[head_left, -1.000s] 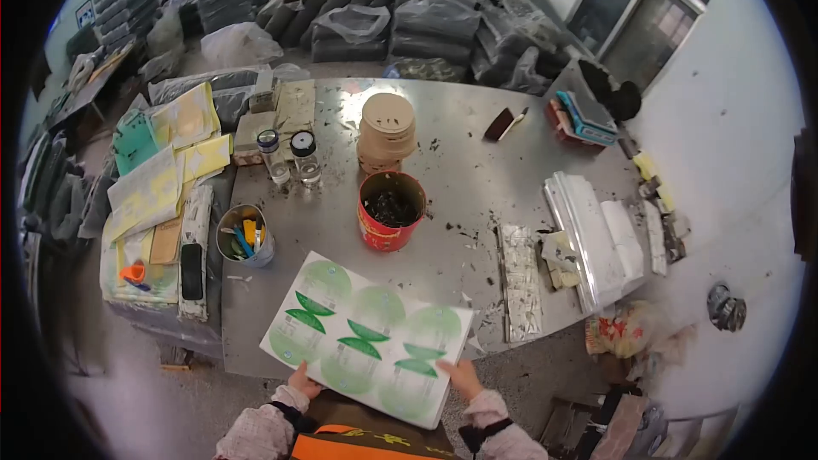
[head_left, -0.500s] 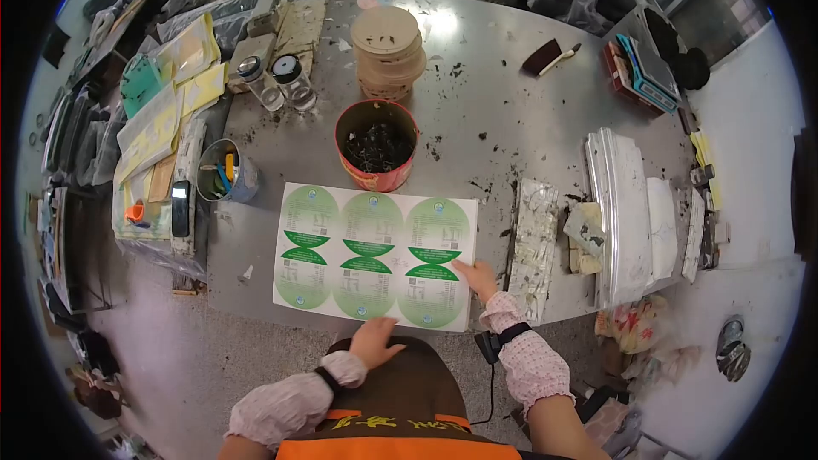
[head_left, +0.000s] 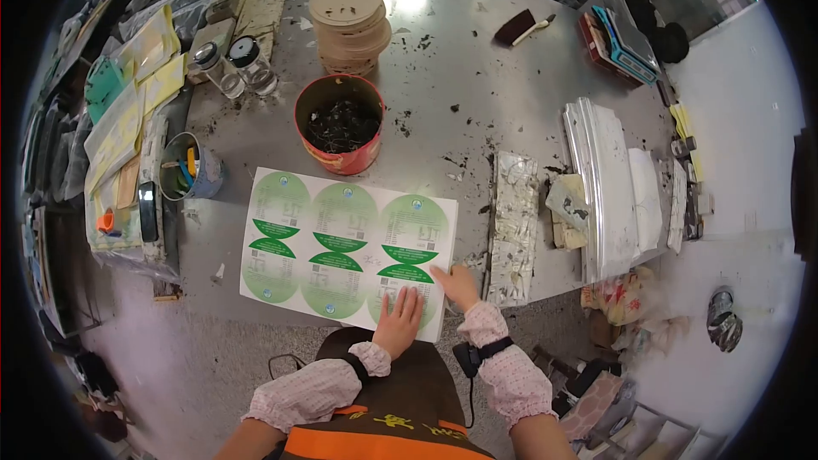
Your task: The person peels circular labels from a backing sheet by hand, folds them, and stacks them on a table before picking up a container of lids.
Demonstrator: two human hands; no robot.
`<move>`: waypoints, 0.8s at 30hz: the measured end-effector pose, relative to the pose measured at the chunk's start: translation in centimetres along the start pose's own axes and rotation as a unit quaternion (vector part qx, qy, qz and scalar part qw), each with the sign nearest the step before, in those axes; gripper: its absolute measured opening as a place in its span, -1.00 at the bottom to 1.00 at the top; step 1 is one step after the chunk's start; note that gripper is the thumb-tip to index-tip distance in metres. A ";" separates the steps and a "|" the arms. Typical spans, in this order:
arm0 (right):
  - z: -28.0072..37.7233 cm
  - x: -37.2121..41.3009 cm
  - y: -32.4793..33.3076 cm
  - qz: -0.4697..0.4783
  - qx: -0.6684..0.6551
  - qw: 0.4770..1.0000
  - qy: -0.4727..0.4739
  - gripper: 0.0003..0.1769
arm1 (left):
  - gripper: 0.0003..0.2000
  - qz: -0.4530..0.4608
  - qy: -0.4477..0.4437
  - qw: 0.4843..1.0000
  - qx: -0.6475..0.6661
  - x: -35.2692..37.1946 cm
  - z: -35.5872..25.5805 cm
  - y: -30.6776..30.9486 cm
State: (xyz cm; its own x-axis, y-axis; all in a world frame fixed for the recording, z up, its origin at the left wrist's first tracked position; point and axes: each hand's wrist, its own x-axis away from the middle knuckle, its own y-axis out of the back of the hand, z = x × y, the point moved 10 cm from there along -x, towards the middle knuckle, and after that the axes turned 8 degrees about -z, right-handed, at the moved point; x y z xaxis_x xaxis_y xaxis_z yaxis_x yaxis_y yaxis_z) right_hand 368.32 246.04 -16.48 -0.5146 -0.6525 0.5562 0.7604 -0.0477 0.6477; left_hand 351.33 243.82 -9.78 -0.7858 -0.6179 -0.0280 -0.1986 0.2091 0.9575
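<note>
**Both hands at the right end of the printed sheets [head_left: 345, 243]**

The left hand [head_left: 400, 322] lies palm down on the lower right corner area, its fingers extended and slightly apart, pressing on the top face. The right hand [head_left: 458, 288] is at the right edge, with a fingertip over the printed face; its other fingers are partly hidden, so whether they clamp the edge I cannot tell.

The sheets lie flat, printed side up, on the near part of the metal table [head_left: 426, 132]. Their long axis runs left to right, slanting a little toward the person at the right end — the lower right corner reaches past the table's near edge.

Beyond the far edge, just beside it, stands the red tub [head_left: 339, 128], with the brown discs [head_left: 348, 13] stacked behind. Bare metal opens right of the tub — scattered with dark bits — up to the brush [head_left: 520, 27]. A narrow gap separates the sheets from the crinkled slab [head_left: 514, 226] on the right; the pen cup [head_left: 192, 169] stands near their upper left corner.
</note>
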 end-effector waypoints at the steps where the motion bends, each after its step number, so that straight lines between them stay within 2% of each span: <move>1: -0.4 0.8 0.2 -0.002 0.094 0.995 0.017 -0.45 | -0.47 0.015 -0.009 1.000 0.004 0.5 -0.2 -0.4; 3: 6.6 6.6 5.8 -0.085 0.081 0.982 0.149 -0.56 | -0.47 0.036 -0.015 0.999 -0.005 0.8 -0.4 -1.2; 4: 9.6 9.5 7.6 -0.024 -0.084 0.985 0.147 -0.56 | -0.47 0.043 -0.016 0.999 -0.011 0.6 -0.5 -1.6; 5: 12.9 12.8 9.7 0.039 -0.248 0.958 0.138 -0.56 | -0.48 0.042 -0.016 0.999 -0.014 0.5 -0.6 -2.0; 6: 17.8 17.1 12.3 0.118 -0.284 0.932 0.189 -0.60 | -0.48 0.045 -0.018 0.999 -0.018 0.5 -0.5 -2.2; 7: 21.2 21.1 13.9 0.240 -0.421 0.850 0.206 -0.63 | -0.49 0.050 -0.023 0.998 -0.021 0.6 -0.6 -2.2; 8: 24.9 24.2 16.3 0.295 -0.458 0.797 0.262 -0.74 | -0.49 0.051 -0.029 0.998 -0.028 0.8 -0.6 -2.3; 9: 26.5 27.1 17.0 0.327 -0.522 0.706 0.349 -0.68 | -0.50 0.053 -0.037 0.997 -0.034 0.6 -0.6 -1.9; 11: 27.6 30.4 18.3 0.330 -0.613 0.586 0.414 -0.60 | -0.51 0.057 -0.046 0.997 -0.040 0.4 -0.8 -1.5; 12: 27.9 30.5 18.9 0.313 -0.647 0.568 0.401 -0.60 | -0.50 0.059 -0.048 0.996 -0.037 0.5 -0.9 -1.7; 14: 28.0 30.0 19.8 0.303 -0.674 0.550 0.389 -0.60 | -0.49 0.060 -0.048 0.996 -0.037 0.0 -0.8 -1.5; 18: 27.4 29.8 20.3 0.318 -0.658 0.562 0.388 -0.60 | -0.40 0.083 -0.047 0.995 0.002 0.1 -0.7 -1.2; 23: 25.5 28.9 19.5 0.350 -0.562 0.569 0.487 -0.65 | -0.31 0.125 -0.043 0.990 0.044 -0.4 -0.4 -0.9; 24: 24.1 28.3 18.3 0.326 -0.498 0.645 0.480 -0.74 | -0.29 0.128 -0.042 0.990 0.049 -0.2 -0.5 -1.0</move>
State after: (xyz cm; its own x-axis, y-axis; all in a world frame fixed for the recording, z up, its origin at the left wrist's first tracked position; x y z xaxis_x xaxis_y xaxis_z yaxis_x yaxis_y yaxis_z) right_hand 358.05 244.92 23.68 0.1610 -0.9242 -0.3464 0.8142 0.3228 -0.4826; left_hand 351.95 243.40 -10.59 -0.8632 -0.4704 0.1832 -0.0402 0.4259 0.9039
